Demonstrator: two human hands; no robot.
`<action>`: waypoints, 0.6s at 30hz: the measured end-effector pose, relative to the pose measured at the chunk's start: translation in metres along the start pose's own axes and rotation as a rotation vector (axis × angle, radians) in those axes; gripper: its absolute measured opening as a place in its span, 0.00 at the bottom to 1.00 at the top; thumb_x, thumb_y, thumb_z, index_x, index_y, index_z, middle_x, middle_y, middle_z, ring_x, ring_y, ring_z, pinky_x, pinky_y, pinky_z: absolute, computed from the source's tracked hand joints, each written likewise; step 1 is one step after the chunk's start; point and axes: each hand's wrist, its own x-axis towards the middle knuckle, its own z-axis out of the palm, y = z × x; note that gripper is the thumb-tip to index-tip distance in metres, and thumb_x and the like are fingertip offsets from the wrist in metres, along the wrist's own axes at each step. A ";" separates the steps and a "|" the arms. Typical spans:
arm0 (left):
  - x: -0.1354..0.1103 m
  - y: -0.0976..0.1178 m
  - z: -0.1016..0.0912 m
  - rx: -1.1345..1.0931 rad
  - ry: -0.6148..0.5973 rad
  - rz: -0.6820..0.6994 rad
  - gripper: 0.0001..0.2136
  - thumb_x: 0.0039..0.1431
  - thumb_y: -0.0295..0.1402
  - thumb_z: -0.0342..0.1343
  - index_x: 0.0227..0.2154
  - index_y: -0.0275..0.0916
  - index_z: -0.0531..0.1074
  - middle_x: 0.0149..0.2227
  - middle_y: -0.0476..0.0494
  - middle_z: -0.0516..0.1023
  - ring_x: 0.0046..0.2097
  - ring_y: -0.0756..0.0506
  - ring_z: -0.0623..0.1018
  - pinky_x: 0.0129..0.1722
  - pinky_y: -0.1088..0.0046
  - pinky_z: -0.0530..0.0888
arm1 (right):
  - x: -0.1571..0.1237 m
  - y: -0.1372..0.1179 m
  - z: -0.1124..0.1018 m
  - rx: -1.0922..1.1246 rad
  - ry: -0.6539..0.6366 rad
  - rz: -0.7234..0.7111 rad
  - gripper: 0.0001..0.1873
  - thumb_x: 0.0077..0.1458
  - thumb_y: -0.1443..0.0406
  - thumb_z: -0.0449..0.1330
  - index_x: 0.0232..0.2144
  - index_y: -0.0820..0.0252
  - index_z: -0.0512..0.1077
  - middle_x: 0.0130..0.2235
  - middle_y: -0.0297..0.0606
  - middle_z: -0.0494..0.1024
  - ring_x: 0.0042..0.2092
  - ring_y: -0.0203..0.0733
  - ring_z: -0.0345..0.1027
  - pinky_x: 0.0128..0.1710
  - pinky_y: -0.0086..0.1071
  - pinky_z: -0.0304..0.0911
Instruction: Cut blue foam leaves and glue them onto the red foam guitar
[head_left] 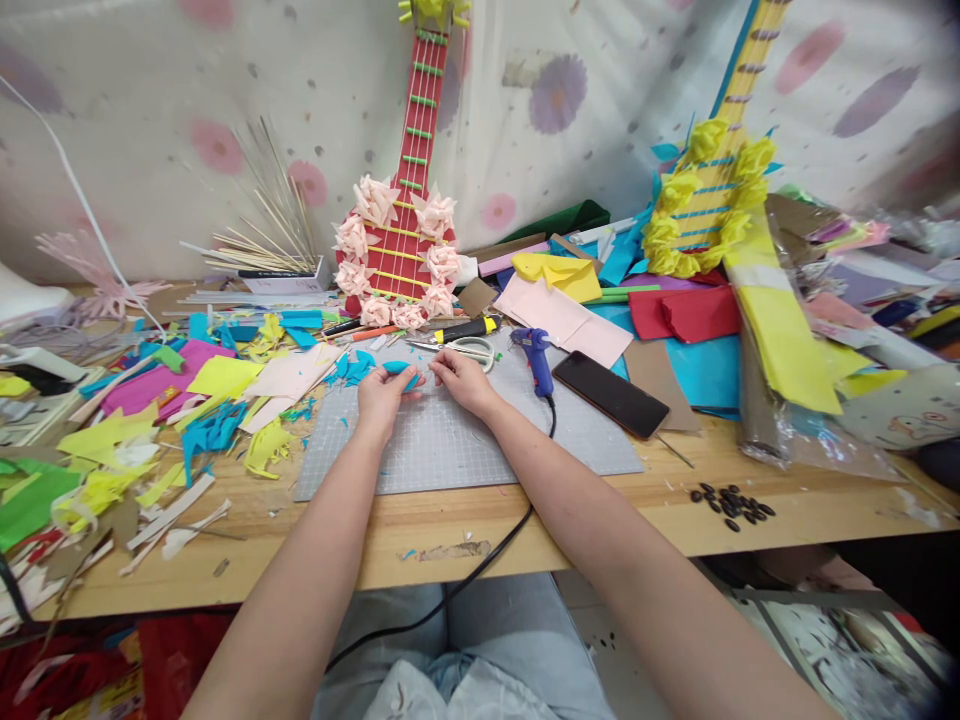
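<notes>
My left hand (pixel 380 402) is closed on a small blue paper piece (pixel 400 370), over the grey cutting mat (pixel 465 450). Just to its right, my right hand (pixel 459 378) has its fingers pinched together; what they hold, if anything, is too small to make out. Blue paper petals (pixel 352 368) lie on the mat beyond my left hand. Scissors (pixel 477 352) rest behind my right hand, near a yellow-and-black utility knife (pixel 466 329). A blue glue gun (pixel 534 358) lies farther right, its black cord running down across the table edge.
A black phone (pixel 611 393) overlaps the mat's right side. A red paper guitar (pixel 401 245) with pink flowers leans at the back; a yellow one (pixel 705 205) leans at right. Paper scraps (pixel 120 435) cover the left. Dark seed-like pieces (pixel 731 505) lie near the front right edge.
</notes>
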 end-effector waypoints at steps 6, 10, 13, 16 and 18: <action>-0.002 0.001 -0.001 -0.014 -0.031 0.019 0.14 0.39 0.37 0.64 0.27 0.34 0.71 0.27 0.45 0.76 0.31 0.46 0.79 0.25 0.73 0.75 | 0.001 0.004 0.000 0.040 0.013 -0.003 0.07 0.55 0.62 0.51 0.27 0.58 0.63 0.23 0.29 0.70 0.28 0.34 0.61 0.32 0.28 0.54; -0.003 0.000 -0.001 -0.016 -0.041 0.016 0.13 0.39 0.35 0.64 0.27 0.33 0.70 0.28 0.44 0.76 0.32 0.45 0.79 0.27 0.72 0.76 | 0.001 0.008 0.000 0.077 0.029 0.003 0.08 0.55 0.61 0.51 0.28 0.58 0.64 0.23 0.29 0.69 0.27 0.33 0.61 0.31 0.28 0.55; -0.003 -0.002 -0.001 -0.019 -0.029 0.031 0.13 0.37 0.33 0.65 0.27 0.33 0.70 0.28 0.45 0.76 0.32 0.46 0.79 0.26 0.73 0.76 | 0.002 0.012 0.001 0.084 0.038 -0.007 0.09 0.55 0.60 0.51 0.28 0.58 0.64 0.23 0.29 0.69 0.26 0.33 0.61 0.30 0.27 0.55; -0.002 -0.005 -0.002 -0.039 -0.019 0.045 0.14 0.35 0.33 0.65 0.26 0.34 0.70 0.28 0.45 0.76 0.31 0.46 0.79 0.25 0.74 0.75 | 0.003 0.014 0.002 0.095 0.031 -0.013 0.10 0.55 0.59 0.51 0.28 0.58 0.64 0.23 0.29 0.70 0.26 0.33 0.60 0.30 0.27 0.55; -0.001 -0.007 -0.002 -0.049 -0.015 0.046 0.15 0.34 0.34 0.66 0.26 0.34 0.70 0.28 0.46 0.75 0.31 0.46 0.78 0.25 0.75 0.75 | 0.003 0.015 0.002 0.095 0.028 -0.007 0.11 0.56 0.57 0.50 0.28 0.58 0.64 0.23 0.29 0.70 0.26 0.32 0.60 0.29 0.27 0.55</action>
